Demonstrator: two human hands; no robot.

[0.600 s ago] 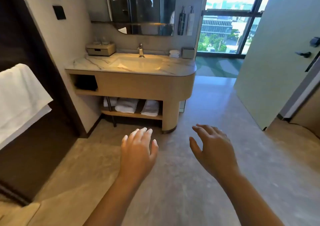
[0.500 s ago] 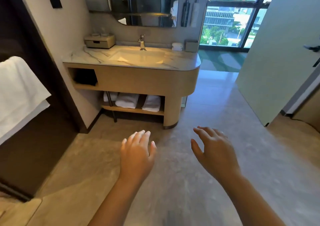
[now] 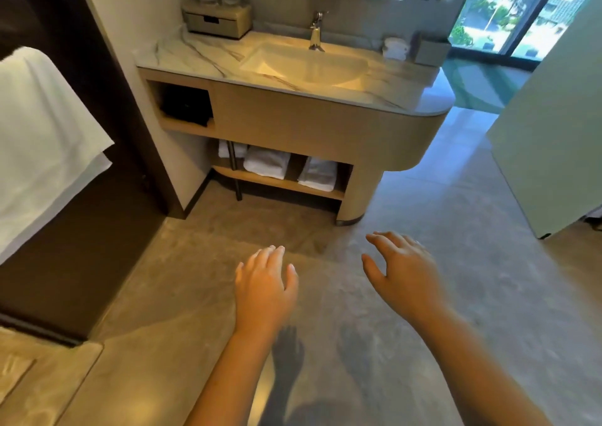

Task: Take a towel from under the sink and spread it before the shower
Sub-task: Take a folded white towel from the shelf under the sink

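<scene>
A marble-topped vanity with a lit sink [image 3: 306, 67] stands ahead against the wall. On its low wooden shelf [image 3: 280, 182] lie folded white towels: one in the middle [image 3: 267, 164], one to the right [image 3: 318, 173], and a third partly hidden behind a black post at the left [image 3: 228, 149]. My left hand [image 3: 264, 290] and my right hand [image 3: 404, 270] hover palm-down over the stone floor, short of the vanity. Both are empty with fingers apart.
A large white towel [image 3: 42, 145] hangs over a dark panel at the left. A pale open door [image 3: 553, 138] stands at the right, with a window behind it. A drawer box [image 3: 216, 21], a tap [image 3: 315, 32] and a cup sit on the counter.
The view has come closer to the vanity and tipped downward. Both hands stay spread and empty in front of me, in much the same pose.
</scene>
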